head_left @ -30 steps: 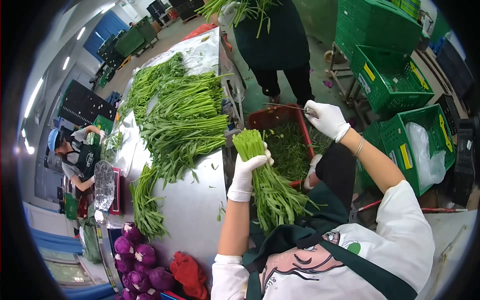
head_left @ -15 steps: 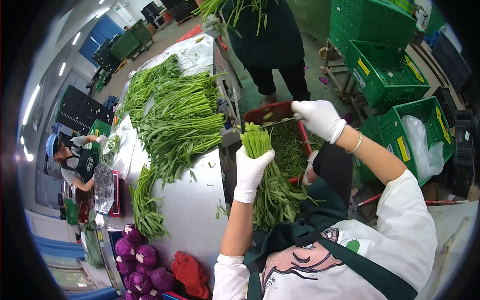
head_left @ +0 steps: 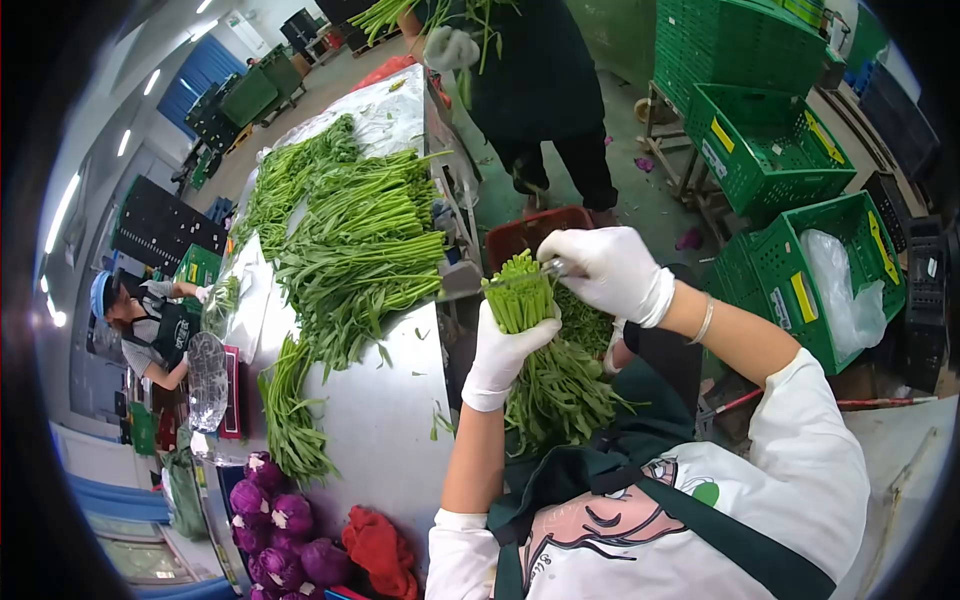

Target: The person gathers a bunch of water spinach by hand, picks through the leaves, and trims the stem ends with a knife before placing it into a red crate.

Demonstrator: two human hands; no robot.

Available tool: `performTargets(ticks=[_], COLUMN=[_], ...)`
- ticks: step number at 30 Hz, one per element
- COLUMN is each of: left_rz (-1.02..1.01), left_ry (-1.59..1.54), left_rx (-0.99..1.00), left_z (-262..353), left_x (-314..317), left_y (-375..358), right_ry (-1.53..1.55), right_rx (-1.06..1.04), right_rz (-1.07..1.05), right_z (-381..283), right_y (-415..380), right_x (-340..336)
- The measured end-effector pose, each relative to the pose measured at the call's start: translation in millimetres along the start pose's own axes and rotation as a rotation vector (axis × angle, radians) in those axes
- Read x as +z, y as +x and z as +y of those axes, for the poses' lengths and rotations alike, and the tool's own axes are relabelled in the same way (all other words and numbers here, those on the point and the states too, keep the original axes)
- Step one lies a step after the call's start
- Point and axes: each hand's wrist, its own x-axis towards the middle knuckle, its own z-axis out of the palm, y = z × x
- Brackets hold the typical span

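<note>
My gloved left hand is wrapped round a bunch of long-stemmed leafy greens, cut stem ends up and leaves hanging over my apron. In my gloved right hand is a knife, gripped by its handle. Its blade points left and lies across the top of the stems. Below and beyond the bunch stands a red bin with green trimmings inside, partly hidden by my hands. Rows of the same greens lie on the metal table to the left, with a smaller bundle nearer me.
Purple cabbages and a red cloth are at the near left. A person in a dark apron stands ahead, holding greens. Another person works across the table. Green crates stand at right, one with a plastic bag.
My right hand has moved left and down, carrying the knife blade across the stem tops. The bunch stays in my left hand. The person ahead has moved their gloved hand and greens.
</note>
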Motion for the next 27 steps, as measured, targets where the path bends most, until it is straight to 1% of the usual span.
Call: performTargets(ticks=[2,4,5,6,7,8,10,11,14,17,18,19,20,21,25,27], left_rz=[-0.039,-0.037,0.009,-0.009,-0.029,-0.049,-0.038,-0.035,-0.013,0.04,0.049,0.057,0.114,0.137,0.17,0.158], left_ry=[-0.141,-0.303,-0.358,-0.348,-0.33,-0.313,-0.256,-0.241,-0.149,0.015,0.077,0.139,0.157,0.179,0.283,0.319], left_rx=[0.001,-0.014,-0.063,-0.045,-0.022,-0.001,0.008,0.011,0.042,0.069,0.075,0.084,0.133,0.136,0.132,0.149], left_z=[-5,-13,-15,-16,-16,-14,-13,-13,-6,3,5,5,2,2,6,5], left_x=[-6,-14,-20,-24,-29,-31,-30,-28,-23,-18,-16,-15,-11,-9,-5,-5], left_y=[0,-5,-6,-7,-7,-5,-6,-5,-5,-10,-11,-10,-9,-9,-10,-9], right_ry=[-0.013,-0.069,-0.068,-0.182,-0.195,-0.209,-0.124,-0.084,0.094,-0.163,-0.295,-0.359,-0.423,-0.482,-0.55,-0.618], right_rx=[-0.017,0.003,0.141,0.223,0.307,0.393,0.462,0.507,0.318,-0.026,-0.135,-0.195,-0.255,-0.277,-0.263,-0.21], right_rz=[-0.047,-0.023,-0.068,-0.133,-0.15,-0.168,-0.105,-0.077,0.074,-0.012,-0.037,-0.066,-0.095,-0.096,-0.108,-0.123], right_z=[7,54,81,100,107,99,90,75,24,-12,-21,-30,-38,-41,-42,-31], right_y=[0,-10,-21,-30,-38,-35,-23,-14,17,38,39,39,37,35,28,28], right_x=[11,30,35,35,35,32,31,25,7,-2,0,-1,-2,-3,-10,-15])
